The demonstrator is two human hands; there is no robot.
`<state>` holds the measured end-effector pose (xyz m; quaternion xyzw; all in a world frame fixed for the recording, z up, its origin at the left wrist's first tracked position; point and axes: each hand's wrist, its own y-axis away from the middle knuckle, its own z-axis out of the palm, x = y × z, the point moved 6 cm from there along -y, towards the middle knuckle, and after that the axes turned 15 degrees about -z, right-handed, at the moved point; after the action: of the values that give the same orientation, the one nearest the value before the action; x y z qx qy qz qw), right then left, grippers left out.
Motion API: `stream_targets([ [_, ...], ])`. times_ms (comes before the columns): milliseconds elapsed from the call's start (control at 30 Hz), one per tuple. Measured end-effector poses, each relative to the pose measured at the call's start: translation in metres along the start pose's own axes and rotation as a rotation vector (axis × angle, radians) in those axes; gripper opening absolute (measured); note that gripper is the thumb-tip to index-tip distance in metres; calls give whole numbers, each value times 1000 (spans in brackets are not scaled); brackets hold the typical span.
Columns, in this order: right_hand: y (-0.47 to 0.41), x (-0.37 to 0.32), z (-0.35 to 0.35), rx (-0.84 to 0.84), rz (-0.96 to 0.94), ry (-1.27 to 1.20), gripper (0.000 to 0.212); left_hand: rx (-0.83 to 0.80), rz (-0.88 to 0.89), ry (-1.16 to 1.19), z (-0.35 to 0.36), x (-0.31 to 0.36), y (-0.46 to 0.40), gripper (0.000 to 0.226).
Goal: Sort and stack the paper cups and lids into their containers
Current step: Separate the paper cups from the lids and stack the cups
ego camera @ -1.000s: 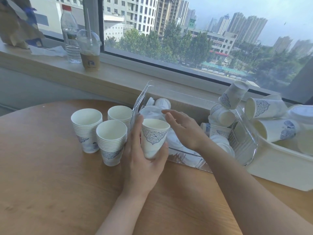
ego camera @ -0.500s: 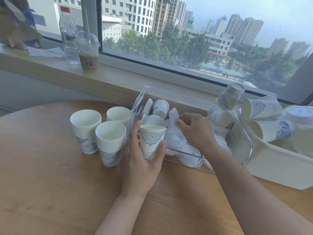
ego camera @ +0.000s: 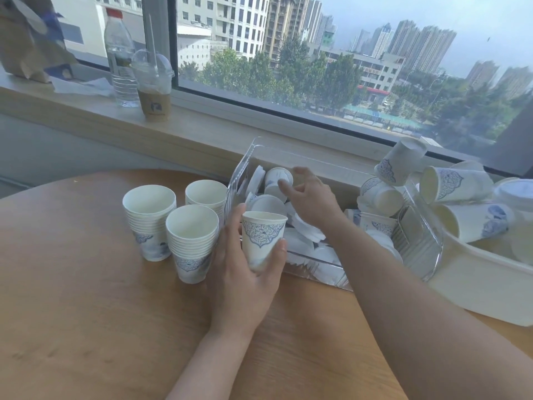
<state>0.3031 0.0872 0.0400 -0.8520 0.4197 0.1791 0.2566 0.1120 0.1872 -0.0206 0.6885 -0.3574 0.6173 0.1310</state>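
My left hand (ego camera: 240,280) grips a white paper cup with a blue pattern (ego camera: 263,238), upright, just in front of a clear plastic bin (ego camera: 419,243). The bin holds white lids (ego camera: 305,226) and loose cups. My right hand (ego camera: 311,197) hovers inside the bin with fingers loosely spread, close to a small cup lying on its side (ego camera: 278,179); it holds nothing that I can see. Three stacks of nested cups (ego camera: 191,241) stand on the table left of the bin.
A white tub (ego camera: 476,287) at the right holds several tipped cups (ego camera: 452,183) and lids. The round wooden table (ego camera: 86,313) meets a window sill carrying a water bottle (ego camera: 119,56), an iced drink cup (ego camera: 153,85) and a paper bag (ego camera: 26,39).
My right hand has moved from over the held cup back into the bin, towards its far left corner. My left hand keeps the cup almost still.
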Motion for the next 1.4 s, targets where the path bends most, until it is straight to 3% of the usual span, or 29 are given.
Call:
stream_targets([
  [167,-18,6,16,0,97,10,75,15,10,6,1,-1,-2,79],
  [400,-6,10,13,131,156,-197,66,23,15,-3,1,-1,-2,80],
  [600,21,-7,-20,274,99,-444,58,19,43,-8,0,0,0,86],
  [867,73,-53,-30,76,-161,-756,52,14,60,12,-1,2,1,87],
  [1200,92,-59,-28,-7,-241,-604,77,-6,143,19,1,6,1,86],
  [1400,94,-58,-27,-22,-297,-423,54,26,142,44,-2,7,0,84],
])
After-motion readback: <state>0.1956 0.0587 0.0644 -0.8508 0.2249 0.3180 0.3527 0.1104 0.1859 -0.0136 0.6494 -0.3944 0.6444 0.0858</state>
